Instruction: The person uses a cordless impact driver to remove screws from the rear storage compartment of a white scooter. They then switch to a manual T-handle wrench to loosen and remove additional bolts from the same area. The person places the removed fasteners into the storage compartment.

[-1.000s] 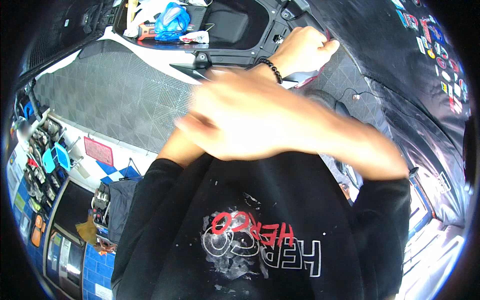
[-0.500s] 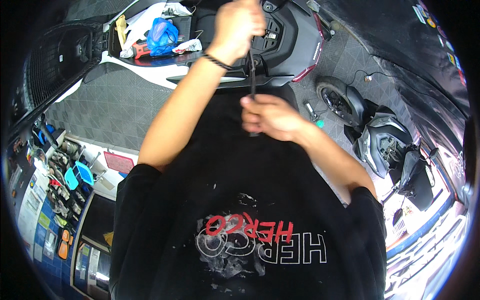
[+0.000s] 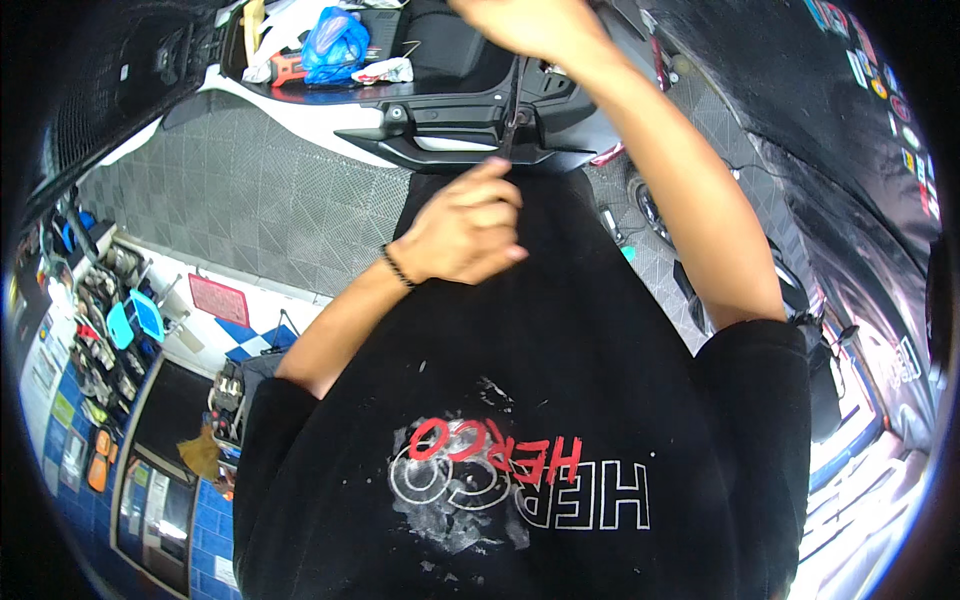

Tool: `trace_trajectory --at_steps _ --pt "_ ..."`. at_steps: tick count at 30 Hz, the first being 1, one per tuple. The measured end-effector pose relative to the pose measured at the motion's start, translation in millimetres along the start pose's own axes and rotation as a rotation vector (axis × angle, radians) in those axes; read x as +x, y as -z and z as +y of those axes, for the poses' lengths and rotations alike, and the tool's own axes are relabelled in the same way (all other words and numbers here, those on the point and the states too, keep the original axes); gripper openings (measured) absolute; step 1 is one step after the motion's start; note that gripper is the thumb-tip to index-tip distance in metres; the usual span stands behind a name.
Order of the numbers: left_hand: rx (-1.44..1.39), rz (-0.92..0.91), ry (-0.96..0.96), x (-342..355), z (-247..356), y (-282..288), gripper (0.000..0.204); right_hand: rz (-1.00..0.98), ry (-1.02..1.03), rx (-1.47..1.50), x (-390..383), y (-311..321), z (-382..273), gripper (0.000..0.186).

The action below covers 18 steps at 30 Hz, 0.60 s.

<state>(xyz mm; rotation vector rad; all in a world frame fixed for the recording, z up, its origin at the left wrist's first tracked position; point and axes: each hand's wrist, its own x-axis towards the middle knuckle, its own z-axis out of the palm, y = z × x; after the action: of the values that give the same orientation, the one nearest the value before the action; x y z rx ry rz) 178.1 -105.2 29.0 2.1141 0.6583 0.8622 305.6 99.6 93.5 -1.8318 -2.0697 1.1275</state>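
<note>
Swapping ends of the dark rod, the right hand is reaching far, left hand curling near; grips unclear.

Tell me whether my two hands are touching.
Apart: the head view shows the scooter's black bodywork and a dark rod between the left hand and right hand.

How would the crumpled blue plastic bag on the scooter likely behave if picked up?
The crumpled blue plastic bag would probably sag floppily, given its thin, wrinkled film. Its shiny surface may feel slippery. Its bulging shape suggests contents, so weight is hard to judge.
</note>
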Motion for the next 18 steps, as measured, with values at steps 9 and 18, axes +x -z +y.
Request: trace_trajectory --at_steps 9,18 --pt "-0.578 -0.056 0.311 147.1 -40.0 -20.4 0.037 -1.214 0.566 -0.505 -49.0 -123.0 -91.7 0.072" --pt "-1.411 0.651 0.818 120.8 -99.7 44.4 0.043 -0.446 0.148 -0.283 -159.2 21.9 -47.9 0.039"
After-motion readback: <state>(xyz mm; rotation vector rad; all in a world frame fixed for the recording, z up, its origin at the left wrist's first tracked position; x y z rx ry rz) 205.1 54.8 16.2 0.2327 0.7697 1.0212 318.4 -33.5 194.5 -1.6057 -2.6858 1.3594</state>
